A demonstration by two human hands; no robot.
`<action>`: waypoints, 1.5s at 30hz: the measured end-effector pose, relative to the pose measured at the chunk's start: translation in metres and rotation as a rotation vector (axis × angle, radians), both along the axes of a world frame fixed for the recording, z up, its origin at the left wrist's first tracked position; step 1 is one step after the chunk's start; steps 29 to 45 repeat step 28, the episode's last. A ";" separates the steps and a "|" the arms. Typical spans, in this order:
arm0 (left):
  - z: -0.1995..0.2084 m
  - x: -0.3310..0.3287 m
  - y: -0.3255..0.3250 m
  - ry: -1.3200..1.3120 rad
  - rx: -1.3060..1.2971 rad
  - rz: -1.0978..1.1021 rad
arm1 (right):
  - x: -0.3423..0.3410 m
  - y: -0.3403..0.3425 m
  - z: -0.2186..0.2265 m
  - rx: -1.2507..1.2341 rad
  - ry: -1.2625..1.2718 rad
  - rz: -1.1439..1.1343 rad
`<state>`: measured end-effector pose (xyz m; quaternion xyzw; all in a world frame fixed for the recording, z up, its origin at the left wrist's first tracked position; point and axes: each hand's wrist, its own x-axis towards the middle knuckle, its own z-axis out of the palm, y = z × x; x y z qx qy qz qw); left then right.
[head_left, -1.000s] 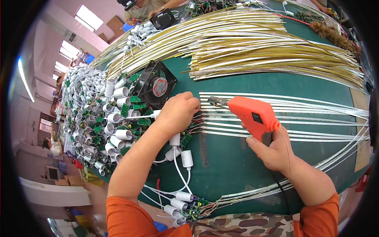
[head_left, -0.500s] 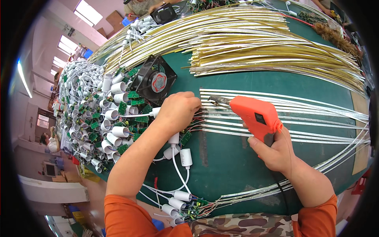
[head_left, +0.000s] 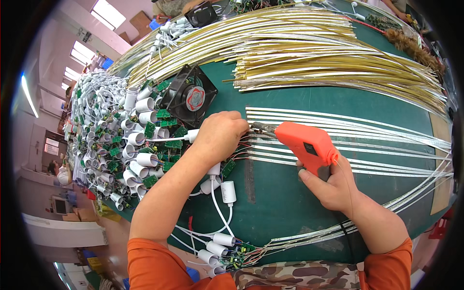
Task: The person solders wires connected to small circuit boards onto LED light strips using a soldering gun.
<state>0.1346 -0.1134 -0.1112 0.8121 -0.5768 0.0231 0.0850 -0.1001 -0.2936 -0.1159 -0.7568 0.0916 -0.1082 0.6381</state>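
Observation:
My right hand (head_left: 333, 191) grips an orange-red soldering gun (head_left: 305, 141) with a dark lower grip. Its dark metal tip points left and meets the strip ends beside my left fingertips. My left hand (head_left: 222, 134) is closed in a pinch at the left ends of narrow white LED strips (head_left: 372, 149); whatever lies between its fingertips is hidden. Thin red and dark wires (head_left: 241, 150) run from below that hand to the strip ends. Partly under the same hand lie a white tubular cap (head_left: 192, 136) and a green circuit board (head_left: 228, 168).
White caps with cables and green boards (head_left: 137, 140) pile up at the left. A black fan (head_left: 190, 95) stands behind my left hand. Bundles of yellow and white strips (head_left: 333, 63) cover the far side. Wired strips (head_left: 309, 234) and several caps lie near me on the green table (head_left: 280, 203).
The soldering gun has shifted slightly left, bringing its tip up to my left fingertips. My left hand stays pinched at nearly the same place.

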 end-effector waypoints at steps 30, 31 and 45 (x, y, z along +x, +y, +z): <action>0.000 0.001 -0.001 0.029 0.027 0.010 | -0.005 -0.006 0.001 -0.099 -0.011 -0.026; 0.000 0.001 -0.001 0.029 0.027 0.010 | -0.005 -0.006 0.001 -0.099 -0.011 -0.026; 0.000 0.001 -0.001 0.029 0.027 0.010 | -0.005 -0.006 0.001 -0.099 -0.011 -0.026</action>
